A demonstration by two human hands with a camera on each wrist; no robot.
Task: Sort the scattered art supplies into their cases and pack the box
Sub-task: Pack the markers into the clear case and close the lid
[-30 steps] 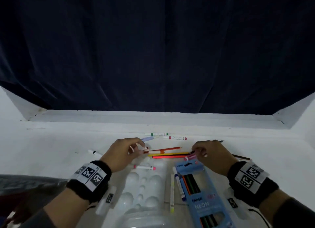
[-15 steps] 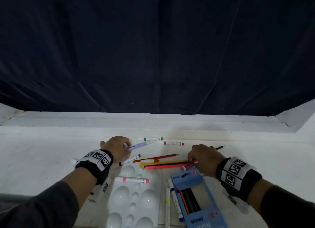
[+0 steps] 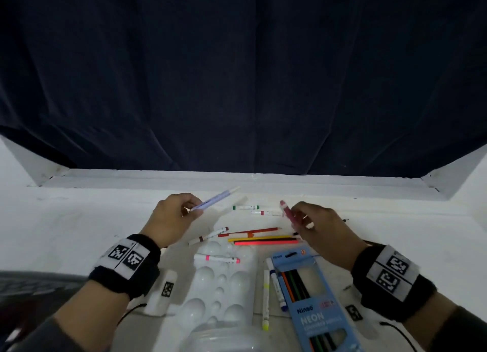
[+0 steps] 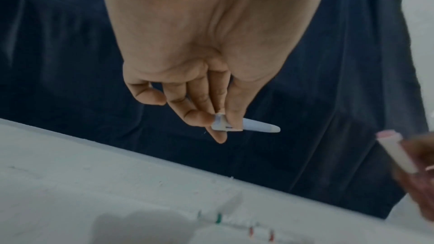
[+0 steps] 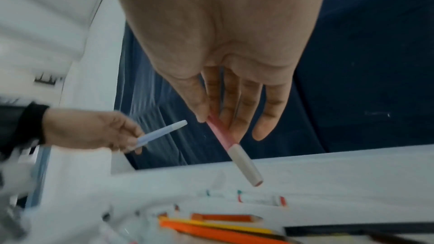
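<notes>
Dark navy curtain [image 3: 237, 75] is hanging behind a white bench [image 3: 66, 220], w/ low white walls running along bench's back and sides.

White paint palette [image 3: 224, 286] is lying at near centre; a pink-capped marker [image 3: 216, 258] is resting across its far end. Blue "NEON" pencil case [image 3: 305, 299] is sitting just right of palette, dark and orange pencils showing thru its window; a yellow marker [image 3: 266, 299] and a blue marker [image 3: 276, 286] are lying between the two.

Beyond them, loose coloured pencils [image 3: 263, 238] (red, yellow, bright orange) are lying roughly parallel. A brown-capped marker [image 3: 208, 235] is sitting to their left; a green-capped marker [image 3: 245, 207] and a red-capped marker [image 3: 266, 213] are lying farther back.

Left hand [image 3: 168, 220] is raised off bench, fingers [image 4: 199, 116] pinching a lilac marker [image 3: 214, 201] by its near end, cap pointing away and to the right. Right hand [image 3: 319, 228] is also raised, thumb and fingers [image 5: 237, 118] gripping a pink marker [image 3: 287, 211], free end slanting toward bench in right wrist view. Hands are apart, markers not touching.
</notes>
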